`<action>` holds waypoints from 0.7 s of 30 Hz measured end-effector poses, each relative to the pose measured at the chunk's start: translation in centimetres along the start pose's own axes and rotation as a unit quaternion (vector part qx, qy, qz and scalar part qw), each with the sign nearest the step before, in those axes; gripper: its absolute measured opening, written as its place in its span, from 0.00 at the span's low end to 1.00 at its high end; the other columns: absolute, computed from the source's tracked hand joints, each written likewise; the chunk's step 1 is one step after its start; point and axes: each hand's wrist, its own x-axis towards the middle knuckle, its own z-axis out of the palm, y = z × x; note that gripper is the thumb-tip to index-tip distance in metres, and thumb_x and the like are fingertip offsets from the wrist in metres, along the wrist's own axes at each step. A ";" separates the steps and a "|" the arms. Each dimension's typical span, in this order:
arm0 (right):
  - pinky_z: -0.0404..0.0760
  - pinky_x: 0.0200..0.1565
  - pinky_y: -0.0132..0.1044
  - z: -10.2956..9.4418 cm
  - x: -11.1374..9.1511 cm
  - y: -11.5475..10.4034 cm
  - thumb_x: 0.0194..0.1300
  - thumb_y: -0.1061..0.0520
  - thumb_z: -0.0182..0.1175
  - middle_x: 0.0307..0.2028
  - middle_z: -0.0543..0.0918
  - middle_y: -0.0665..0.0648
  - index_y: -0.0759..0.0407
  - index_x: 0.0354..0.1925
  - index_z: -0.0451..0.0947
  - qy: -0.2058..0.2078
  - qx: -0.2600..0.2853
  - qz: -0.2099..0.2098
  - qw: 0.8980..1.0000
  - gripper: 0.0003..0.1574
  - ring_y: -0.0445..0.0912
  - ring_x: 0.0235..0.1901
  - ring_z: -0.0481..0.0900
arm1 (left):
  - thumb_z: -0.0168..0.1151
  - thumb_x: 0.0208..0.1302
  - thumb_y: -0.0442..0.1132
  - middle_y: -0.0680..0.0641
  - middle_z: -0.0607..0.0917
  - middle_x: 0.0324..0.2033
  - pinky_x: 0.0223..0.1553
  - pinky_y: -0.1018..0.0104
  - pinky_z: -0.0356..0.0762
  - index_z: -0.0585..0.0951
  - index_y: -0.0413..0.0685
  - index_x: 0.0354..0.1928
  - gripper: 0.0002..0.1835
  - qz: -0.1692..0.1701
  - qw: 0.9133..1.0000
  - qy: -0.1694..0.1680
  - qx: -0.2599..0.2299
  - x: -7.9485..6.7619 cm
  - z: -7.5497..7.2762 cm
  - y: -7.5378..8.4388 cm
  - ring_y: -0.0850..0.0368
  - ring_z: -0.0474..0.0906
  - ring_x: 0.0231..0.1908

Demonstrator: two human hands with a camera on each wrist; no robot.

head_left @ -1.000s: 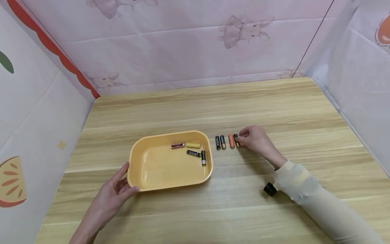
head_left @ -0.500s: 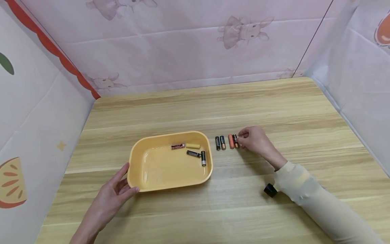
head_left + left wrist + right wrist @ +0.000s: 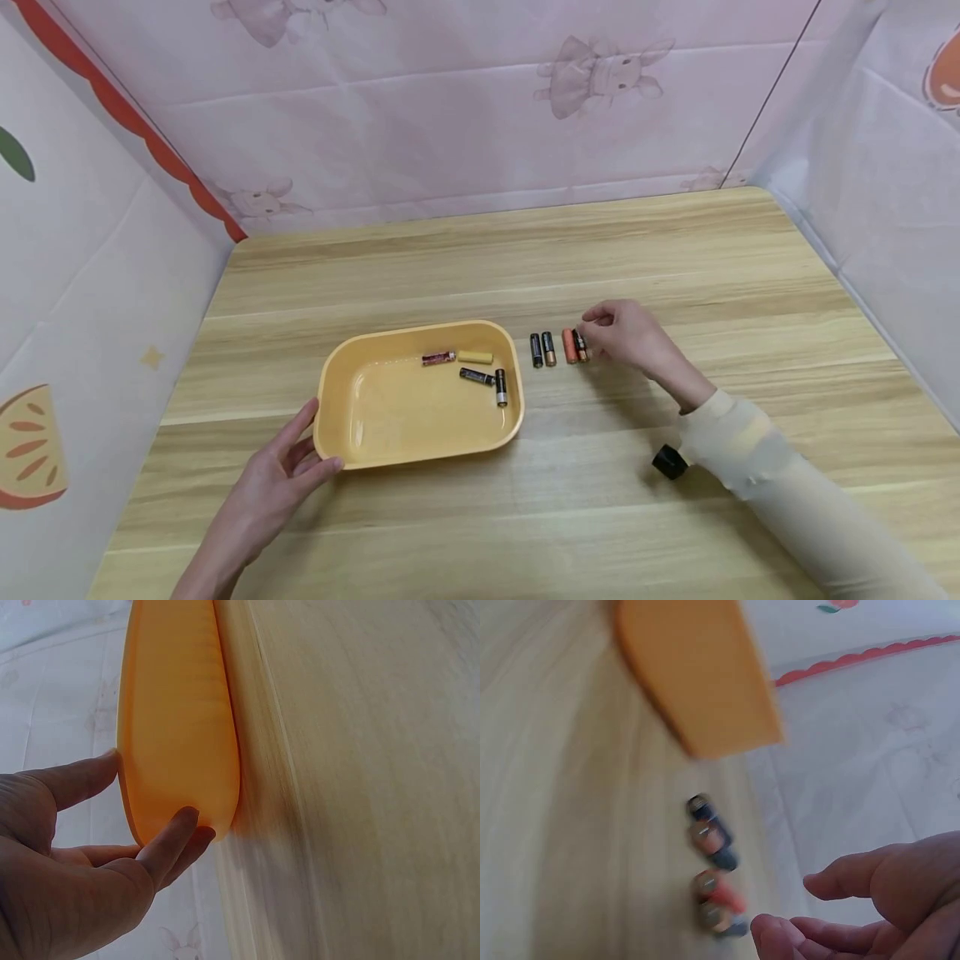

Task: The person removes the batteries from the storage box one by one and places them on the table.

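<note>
A yellow plastic bin [image 3: 420, 425] stands on the wooden table. My left hand [image 3: 273, 483] holds its near left corner, thumb and fingers spread against the outer wall [image 3: 180, 712]. Inside lie a red battery [image 3: 438, 358], a yellow battery [image 3: 476, 357], a black battery [image 3: 477, 377] and a black-and-silver battery [image 3: 501, 388]. Right of the bin, two dark batteries [image 3: 549, 349] lie side by side. Beyond them an orange battery [image 3: 570, 346] touches a black-and-gold battery [image 3: 581, 345]. My right hand [image 3: 626, 335] hovers just beside this pair, thumb and fingertips apart, holding nothing.
Under the right sleeve, a small black block [image 3: 670, 462] juts out by the wrist. A pink printed sheet [image 3: 450, 125] hangs behind the table [image 3: 600, 517], and pale sheets close off both sides.
The black-and-gold battery has shifted slightly left against the orange one. My right hand has let go of it and risen a little away. My left hand and the bin stay put.
</note>
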 end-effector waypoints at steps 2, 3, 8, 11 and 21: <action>0.88 0.37 0.42 -0.4 -0.2 -0.9 0.77 0.56 0.59 0.44 0.86 0.68 0.74 0.60 0.77 -0.006 0.010 -0.007 1.000 0.23 0.56 0.36 0.85 | 0.70 0.69 0.38 0.31 0.57 0.77 0.55 0.74 0.80 0.46 0.47 0.83 0.52 -0.002 1.000 0.001 0.001 0.0 0.0 0.0 0.40 0.67 0.69; 0.89 0.39 0.44 -0.5 -0.2 -1.4 0.77 0.56 0.59 0.44 0.85 0.68 0.74 0.59 0.77 -0.009 0.014 -0.012 1.000 0.23 0.56 0.37 0.84 | 0.70 0.69 0.38 0.31 0.57 0.77 0.55 0.74 0.80 0.46 0.47 0.83 0.52 -0.002 1.000 0.001 0.001 0.0 0.0 0.0 0.40 0.67 0.69; 0.89 0.39 0.39 -1.4 -0.5 -4.4 0.78 0.56 0.59 0.46 0.85 0.66 0.71 0.59 0.78 -0.024 0.016 -0.041 0.999 0.21 0.58 0.40 0.83 | 0.70 0.69 0.38 0.31 0.57 0.77 0.56 0.74 0.80 0.46 0.47 0.83 0.52 -0.002 1.000 0.001 0.004 -0.1 0.0 0.1 0.40 0.66 0.69; 0.88 0.40 0.37 -1.8 -0.6 -6.5 0.78 0.55 0.59 0.47 0.85 0.63 0.68 0.59 0.79 -0.035 0.007 -0.059 0.998 0.21 0.55 0.41 0.84 | 0.70 0.69 0.38 0.31 0.57 0.77 0.56 0.73 0.80 0.46 0.46 0.83 0.52 -0.001 1.000 0.000 0.005 -0.1 0.0 0.1 0.39 0.67 0.69; 0.87 0.43 0.41 -0.7 0.0 -12.8 0.74 0.56 0.64 0.46 0.86 0.58 0.63 0.57 0.82 -0.068 -0.051 -0.141 0.986 0.17 0.50 0.43 0.82 | 0.70 0.69 0.36 0.31 0.55 0.78 0.55 0.73 0.80 0.45 0.45 0.83 0.52 -0.001 1.000 -0.002 -0.003 -0.1 0.0 0.2 0.39 0.66 0.69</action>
